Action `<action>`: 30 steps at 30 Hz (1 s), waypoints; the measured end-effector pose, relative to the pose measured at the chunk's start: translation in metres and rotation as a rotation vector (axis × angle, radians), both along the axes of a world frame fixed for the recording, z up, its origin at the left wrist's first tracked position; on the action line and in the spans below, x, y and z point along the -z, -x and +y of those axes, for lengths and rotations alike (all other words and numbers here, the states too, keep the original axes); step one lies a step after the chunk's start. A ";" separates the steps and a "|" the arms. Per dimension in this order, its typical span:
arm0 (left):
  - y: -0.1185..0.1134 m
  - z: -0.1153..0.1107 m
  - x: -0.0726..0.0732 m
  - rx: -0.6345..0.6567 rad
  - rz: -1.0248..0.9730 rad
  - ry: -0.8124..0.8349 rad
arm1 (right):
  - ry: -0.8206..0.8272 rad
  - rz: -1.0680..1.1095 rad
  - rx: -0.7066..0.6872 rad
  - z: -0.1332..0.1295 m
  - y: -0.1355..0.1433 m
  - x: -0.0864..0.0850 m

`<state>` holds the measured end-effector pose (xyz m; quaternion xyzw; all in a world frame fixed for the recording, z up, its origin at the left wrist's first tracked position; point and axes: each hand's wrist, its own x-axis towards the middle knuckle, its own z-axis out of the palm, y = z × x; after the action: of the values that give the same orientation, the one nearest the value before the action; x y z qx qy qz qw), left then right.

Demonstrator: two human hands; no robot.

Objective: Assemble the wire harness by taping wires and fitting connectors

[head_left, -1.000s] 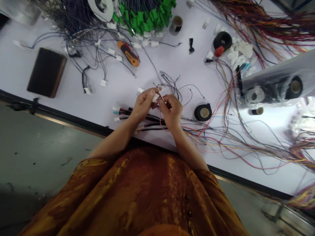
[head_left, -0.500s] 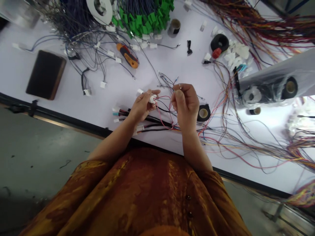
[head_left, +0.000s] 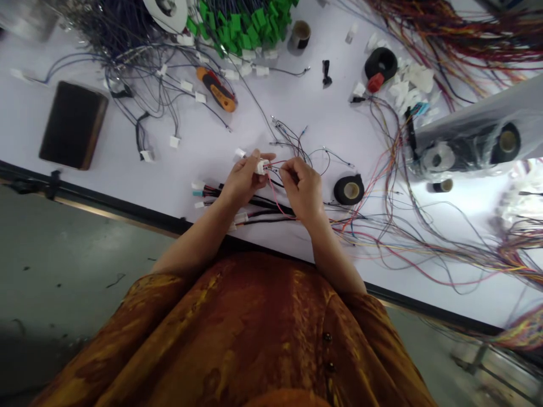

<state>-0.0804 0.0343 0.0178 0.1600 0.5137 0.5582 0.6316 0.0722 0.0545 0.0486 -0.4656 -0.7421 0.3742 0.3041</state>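
My left hand [head_left: 242, 180] grips a small white connector [head_left: 262, 167] between thumb and fingers, with red and dark wires coming out of its right side. Just right of it, my right hand [head_left: 303, 186] is closed in a pinch on a thin wire [head_left: 276, 163] close to the connector. Thin dark wires with metal ends [head_left: 292, 138] lie beyond my hands. Beneath them runs a black-sleeved harness [head_left: 265, 204], its white and teal plugs at the left. A roll of black tape [head_left: 348, 189] lies right of my right hand.
An orange-black tool [head_left: 216, 89] and a dark box [head_left: 74, 124] lie to the left. Green connectors [head_left: 246, 25] are bunched at the back. Another black roll [head_left: 380, 63], a plastic bag of tape rolls [head_left: 466, 150] and long colored wires [head_left: 424, 249] occupy the right side.
My right hand has moved left and slightly down, bringing its fingertips close to the connector. My left hand still holds the connector in nearly the same place. The view has shifted slightly.
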 end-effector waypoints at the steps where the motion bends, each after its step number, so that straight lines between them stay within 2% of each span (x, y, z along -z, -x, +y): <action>1: 0.000 0.000 0.000 -0.001 -0.007 0.004 | -0.015 -0.001 0.010 0.000 0.001 0.000; 10: -0.001 0.000 -0.003 -0.001 -0.029 0.031 | -0.106 -0.047 0.049 0.000 0.007 0.007; 19: -0.002 -0.001 -0.002 -0.007 -0.008 -0.025 | -0.014 -0.149 0.045 -0.001 0.006 0.000; 24: -0.002 -0.002 0.001 0.003 0.141 -0.097 | 0.073 -0.087 0.039 0.001 0.004 0.002; 30: -0.004 -0.005 0.009 0.045 0.277 -0.219 | 0.101 0.014 0.062 -0.001 0.006 0.008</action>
<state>-0.0768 0.0292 0.0093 0.3148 0.5283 0.5692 0.5457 0.0658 0.0534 0.0403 -0.5006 -0.7053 0.4049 0.2967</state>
